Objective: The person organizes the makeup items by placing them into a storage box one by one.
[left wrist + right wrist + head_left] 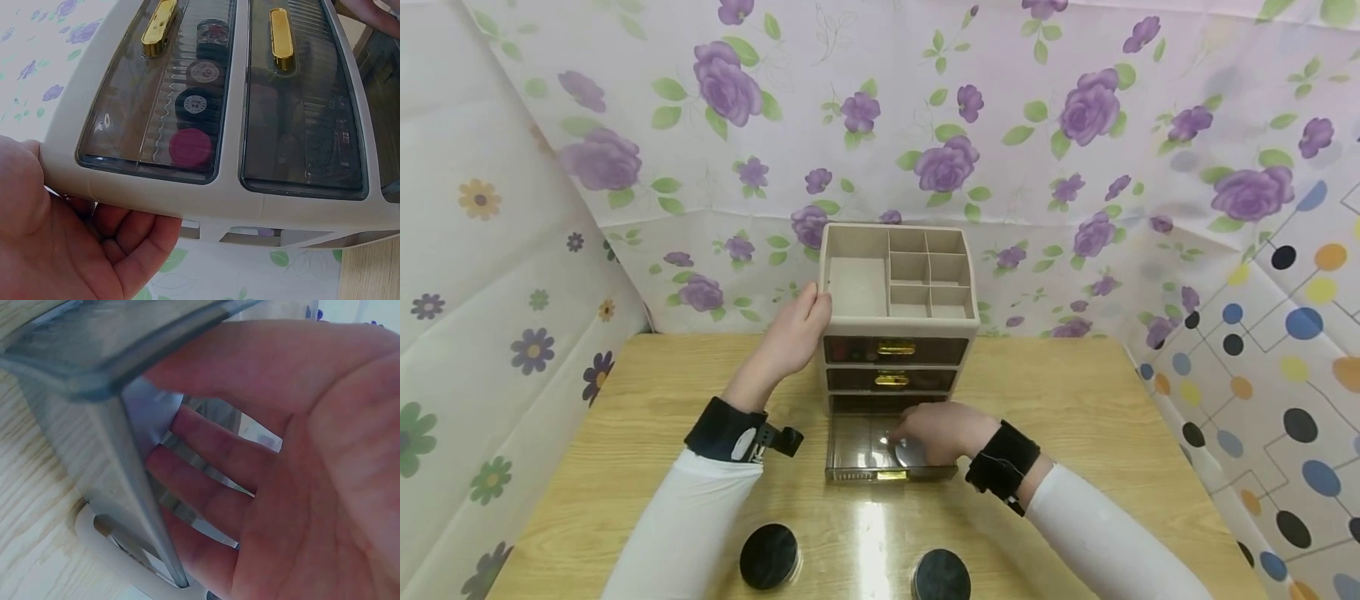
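A beige desktop drawer organizer (898, 321) stands upright at the back of the table, its bottom drawer (850, 446) pulled out. My left hand (796, 329) grips the organizer's upper left side, thumb near the front and fingers curled along the side wall. Reaching down into the bottom drawer is my right hand (942, 429). Between its thumb and fingers it pinches a round, pale, shiny piece (910, 452), whose kind the hand and drawer wall partly hide. The right wrist view shows the drawer's smoky clear wall (119, 462) close beside the fingers.
Two round black-lidded jars (769, 556) (942, 575) stand at the table's front. Bottles with round caps (190, 148) lie behind the top drawer's dark front. Above are beige compartments (857, 283). Flowered cloth (850, 108) hangs behind the wooden table (1052, 400).
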The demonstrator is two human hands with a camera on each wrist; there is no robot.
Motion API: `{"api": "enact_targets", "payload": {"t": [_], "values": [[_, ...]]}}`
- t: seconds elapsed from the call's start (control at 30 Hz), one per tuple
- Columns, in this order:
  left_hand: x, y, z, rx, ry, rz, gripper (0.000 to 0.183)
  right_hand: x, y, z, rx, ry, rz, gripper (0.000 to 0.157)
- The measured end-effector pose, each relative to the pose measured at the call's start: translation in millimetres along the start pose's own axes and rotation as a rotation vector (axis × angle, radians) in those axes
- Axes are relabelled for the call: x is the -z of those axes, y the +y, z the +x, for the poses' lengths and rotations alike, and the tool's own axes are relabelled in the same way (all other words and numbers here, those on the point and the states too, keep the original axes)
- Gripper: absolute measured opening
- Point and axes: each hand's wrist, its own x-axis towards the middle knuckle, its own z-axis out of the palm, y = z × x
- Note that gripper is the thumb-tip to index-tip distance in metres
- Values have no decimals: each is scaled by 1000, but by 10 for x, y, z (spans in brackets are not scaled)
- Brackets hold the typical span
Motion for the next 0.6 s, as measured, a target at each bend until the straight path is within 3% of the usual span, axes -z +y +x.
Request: {"api": "enact_targets", "payload": {"t": [0.23,0.6], "values": [[7,23,-17,-7,-2,-1,38,-12,-19,-2,24,27,8,40],[3,40,-17,0,7,16,37,-65,12,-11,27,60,28,34]]}}
